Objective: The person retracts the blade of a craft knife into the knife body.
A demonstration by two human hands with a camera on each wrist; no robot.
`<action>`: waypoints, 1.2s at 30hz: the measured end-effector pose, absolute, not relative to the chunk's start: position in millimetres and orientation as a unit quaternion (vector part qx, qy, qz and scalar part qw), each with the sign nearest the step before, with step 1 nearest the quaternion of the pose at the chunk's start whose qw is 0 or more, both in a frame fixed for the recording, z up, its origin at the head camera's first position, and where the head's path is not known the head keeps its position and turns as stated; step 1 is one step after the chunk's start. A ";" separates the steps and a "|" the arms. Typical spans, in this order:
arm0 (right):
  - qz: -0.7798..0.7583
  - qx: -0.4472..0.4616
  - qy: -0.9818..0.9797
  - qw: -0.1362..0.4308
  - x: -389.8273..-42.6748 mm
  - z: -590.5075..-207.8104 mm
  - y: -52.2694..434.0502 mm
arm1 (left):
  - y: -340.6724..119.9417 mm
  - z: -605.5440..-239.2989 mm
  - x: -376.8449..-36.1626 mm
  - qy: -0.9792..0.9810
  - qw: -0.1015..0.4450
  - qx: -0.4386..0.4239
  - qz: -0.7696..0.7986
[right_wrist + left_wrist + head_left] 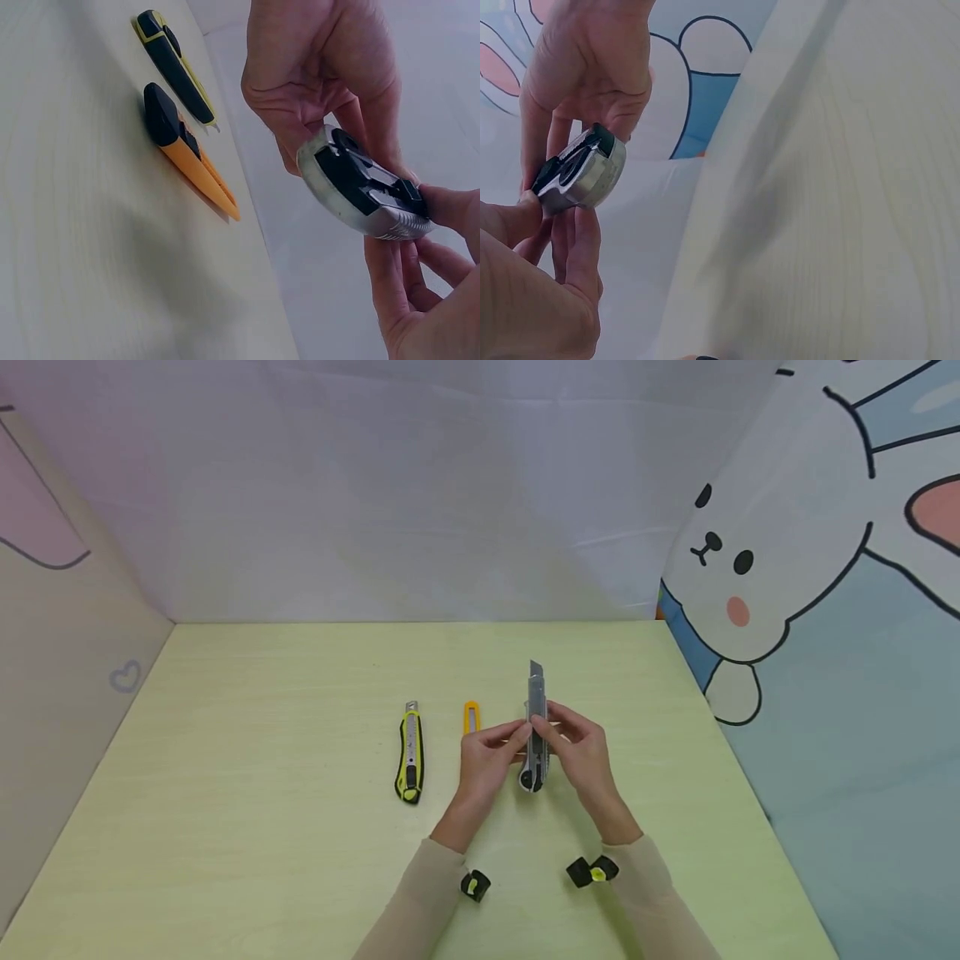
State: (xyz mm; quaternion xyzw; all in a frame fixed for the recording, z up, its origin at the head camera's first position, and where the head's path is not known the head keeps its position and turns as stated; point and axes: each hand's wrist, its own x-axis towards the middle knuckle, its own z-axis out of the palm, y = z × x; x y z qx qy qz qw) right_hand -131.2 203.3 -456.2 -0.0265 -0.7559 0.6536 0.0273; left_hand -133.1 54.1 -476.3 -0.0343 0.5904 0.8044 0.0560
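A silver-grey utility knife [536,702] is held upright over the table, a length of blade [536,669] showing at its top. My left hand [483,760] pinches it from the left with thumb and fingers. From the other side my right hand [585,756] grips it too. In the right wrist view the right thumb [446,206] lies against the black slider, and the rounded silver end of the knife [322,180] faces the camera. The left wrist view shows the same end of the knife [604,176] between both hands.
A yellow-and-black utility knife [410,756] lies on the pale wooden table [262,777] to the left. Between it and the hands is an orange utility knife [471,714], partly hidden by my left hand. Fabric walls [412,510] stand behind and at both sides.
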 end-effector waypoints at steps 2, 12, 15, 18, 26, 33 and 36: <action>0.658 -0.023 -0.753 0.029 -131.1 -457.1 202.8 | 53.9 -477.3 -133.6 0.588 0.058 -0.037 0.806; 0.665 -0.012 -0.746 0.031 -131.7 -462.6 199.8 | 51.6 -478.2 -134.0 0.579 0.062 -0.048 0.811; 0.665 -0.006 -0.746 0.028 -131.3 -463.1 199.5 | 51.4 -478.7 -134.3 0.579 0.062 -0.050 0.811; 0.662 -0.002 -0.749 0.021 -131.0 -463.0 199.4 | 51.2 -479.3 -134.7 0.577 0.062 -0.056 0.813; 0.658 -0.001 -0.753 0.008 -130.6 -462.7 201.0 | 50.1 -477.5 -135.7 0.574 0.064 -0.056 0.814; 0.656 0.020 -0.754 0.001 -129.7 -464.3 202.0 | 49.1 -477.7 -136.5 0.570 0.069 -0.060 0.817; 0.651 0.026 -0.758 -0.004 -129.2 -465.2 202.4 | 48.6 -478.5 -136.6 0.570 0.069 -0.061 0.817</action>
